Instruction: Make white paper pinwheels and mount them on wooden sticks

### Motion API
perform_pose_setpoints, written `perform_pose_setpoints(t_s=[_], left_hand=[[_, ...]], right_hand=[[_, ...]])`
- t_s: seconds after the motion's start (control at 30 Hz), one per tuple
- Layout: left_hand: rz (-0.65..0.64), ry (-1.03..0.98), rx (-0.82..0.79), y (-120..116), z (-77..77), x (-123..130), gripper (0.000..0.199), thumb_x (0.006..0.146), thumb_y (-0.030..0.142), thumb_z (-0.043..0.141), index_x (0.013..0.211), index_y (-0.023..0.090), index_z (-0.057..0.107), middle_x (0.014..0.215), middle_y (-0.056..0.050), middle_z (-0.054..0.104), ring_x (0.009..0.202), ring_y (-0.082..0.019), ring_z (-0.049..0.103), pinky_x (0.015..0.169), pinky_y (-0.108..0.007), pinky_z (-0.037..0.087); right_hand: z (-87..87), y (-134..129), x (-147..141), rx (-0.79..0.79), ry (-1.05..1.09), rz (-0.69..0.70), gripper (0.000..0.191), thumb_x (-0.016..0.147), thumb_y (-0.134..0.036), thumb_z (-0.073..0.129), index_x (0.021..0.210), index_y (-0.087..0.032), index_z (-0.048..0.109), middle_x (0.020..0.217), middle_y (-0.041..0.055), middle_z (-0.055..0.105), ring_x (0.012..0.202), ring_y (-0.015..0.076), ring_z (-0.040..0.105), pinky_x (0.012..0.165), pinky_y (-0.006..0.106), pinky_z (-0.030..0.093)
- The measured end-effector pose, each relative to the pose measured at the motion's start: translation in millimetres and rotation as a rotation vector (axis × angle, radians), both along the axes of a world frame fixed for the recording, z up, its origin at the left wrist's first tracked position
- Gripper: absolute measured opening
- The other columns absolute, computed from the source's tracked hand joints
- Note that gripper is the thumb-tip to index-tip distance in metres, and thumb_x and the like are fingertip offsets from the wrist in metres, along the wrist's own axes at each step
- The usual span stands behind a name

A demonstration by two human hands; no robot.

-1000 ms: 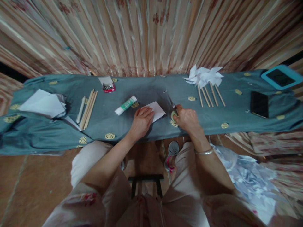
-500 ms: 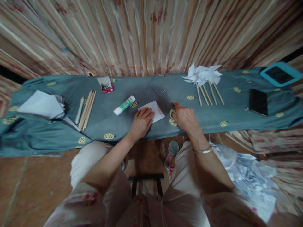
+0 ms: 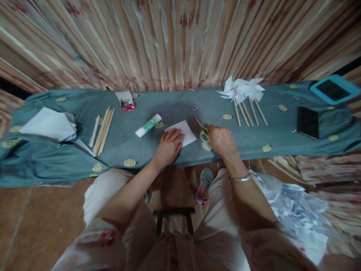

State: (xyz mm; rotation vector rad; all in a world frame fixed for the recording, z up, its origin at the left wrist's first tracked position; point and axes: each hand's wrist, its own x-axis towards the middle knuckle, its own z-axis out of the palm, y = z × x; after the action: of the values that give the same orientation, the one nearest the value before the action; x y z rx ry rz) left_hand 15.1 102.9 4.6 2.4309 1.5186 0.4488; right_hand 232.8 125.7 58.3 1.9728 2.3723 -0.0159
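Observation:
My left hand (image 3: pixel 170 145) lies flat with fingers stretched over a small white square of paper (image 3: pixel 188 134), pressing it to the cloth. A crease line shows on the paper's uncovered part. To its right, my right hand (image 3: pixel 221 140) is closed on a pair of scissors (image 3: pixel 204 136) with pale green handles. The blades point up and left, apart from the paper. Part of the handles is hidden by my fingers. Just left of the paper lies a green and white glue stick (image 3: pixel 148 125).
Paper pinwheels (image 3: pixel 241 89) on sticks lie at the back right, near a black phone (image 3: pixel 308 122) and a blue-framed tablet (image 3: pixel 334 89). On the left are a stack of paper (image 3: pixel 49 125), wooden sticks (image 3: pixel 104 131) and a small open red box (image 3: pixel 128 102). Paper scraps (image 3: pixel 299 210) fill a bag below right.
The scissors have turned in my right hand, so the blades and a handle loop now show more clearly. My left hand and the paper have stayed in place.

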Motion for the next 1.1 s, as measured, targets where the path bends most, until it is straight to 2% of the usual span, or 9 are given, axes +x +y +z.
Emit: perform_pose_setpoints(t_s=[0.1, 0.23, 0.3, 0.37, 0.5, 0.9, 1.1], left_hand=[[0.003, 0.000, -0.006, 0, -0.4, 0, 0.038, 0.099, 0.021, 0.045, 0.133, 0.015, 0.060, 0.149, -0.015, 0.054, 0.144, -0.028, 0.042, 0.119, -0.051, 0.032], [-0.006, -0.013, 0.001, 1, -1.4, 0, 0.037, 0.098, 0.021, 0.047, 0.132, 0.017, 0.061, 0.149, -0.014, 0.054, 0.144, -0.029, 0.043, 0.119, -0.052, 0.033], [-0.005, -0.018, 0.002, 1, -1.5, 0, 0.037, 0.098, 0.021, 0.048, 0.133, 0.017, 0.062, 0.149, -0.015, 0.054, 0.144, -0.029, 0.043, 0.119, -0.052, 0.034], [0.000, -0.013, -0.002, 1, -1.1, 1, 0.038, 0.098, 0.021, 0.049, 0.134, 0.016, 0.061, 0.149, -0.016, 0.054, 0.144, -0.030, 0.042, 0.119, -0.052, 0.034], [-0.001, 0.003, -0.010, 1, 1.4, 1, 0.038, 0.099, 0.022, 0.049, 0.134, 0.014, 0.061, 0.149, -0.015, 0.054, 0.144, -0.030, 0.042, 0.120, -0.050, 0.033], [-0.004, -0.007, -0.038, 1, 4.5, 0, 0.039, 0.098, 0.021, 0.049, 0.134, 0.013, 0.061, 0.150, -0.016, 0.053, 0.145, -0.030, 0.042, 0.121, -0.051, 0.031], [-0.007, -0.031, -0.023, 2, 0.5, -2, 0.039, 0.098, 0.022, 0.048, 0.134, 0.015, 0.060, 0.150, -0.014, 0.053, 0.145, -0.029, 0.042, 0.120, -0.052, 0.031]], right_hand=[[-2.6, 1, -2, 0.033, 0.090, 0.036, 0.039, 0.100, -0.016, 0.033, 0.117, -0.009, 0.067, 0.107, 0.0194, 0.074, 0.099, 0.0289, 0.068, 0.086, 0.036, 0.049], [-11.7, -1, -15, 0.043, 0.279, 0.239, 0.041, 0.099, -0.015, 0.037, 0.123, -0.015, 0.070, 0.132, 0.0156, 0.066, 0.119, 0.0274, 0.060, 0.101, 0.037, 0.047], [-17.5, -3, -23, 0.049, 0.298, 0.337, 0.044, 0.097, -0.011, 0.038, 0.124, -0.018, 0.071, 0.140, 0.0151, 0.061, 0.127, 0.0277, 0.056, 0.106, 0.040, 0.045], [-22.1, -5, -29, 0.057, 0.275, 0.379, 0.046, 0.094, -0.006, 0.039, 0.124, -0.018, 0.072, 0.144, 0.0161, 0.058, 0.131, 0.0290, 0.053, 0.109, 0.043, 0.043], [-25.6, -8, -31, 0.050, 0.228, 0.385, 0.048, 0.092, -0.003, 0.039, 0.124, -0.018, 0.073, 0.145, 0.0167, 0.057, 0.133, 0.0305, 0.051, 0.109, 0.045, 0.042], [-25.4, -18, -7, 0.068, 0.235, 0.298, 0.040, 0.088, -0.004, 0.044, 0.104, -0.015, 0.079, 0.136, 0.0166, 0.064, 0.135, 0.0302, 0.049, 0.106, 0.043, 0.045], [-24.2, -12, -9, 0.115, 0.314, 0.256, 0.044, 0.090, -0.005, 0.039, 0.111, -0.013, 0.077, 0.136, 0.0155, 0.065, 0.130, 0.0277, 0.055, 0.109, 0.041, 0.045]])
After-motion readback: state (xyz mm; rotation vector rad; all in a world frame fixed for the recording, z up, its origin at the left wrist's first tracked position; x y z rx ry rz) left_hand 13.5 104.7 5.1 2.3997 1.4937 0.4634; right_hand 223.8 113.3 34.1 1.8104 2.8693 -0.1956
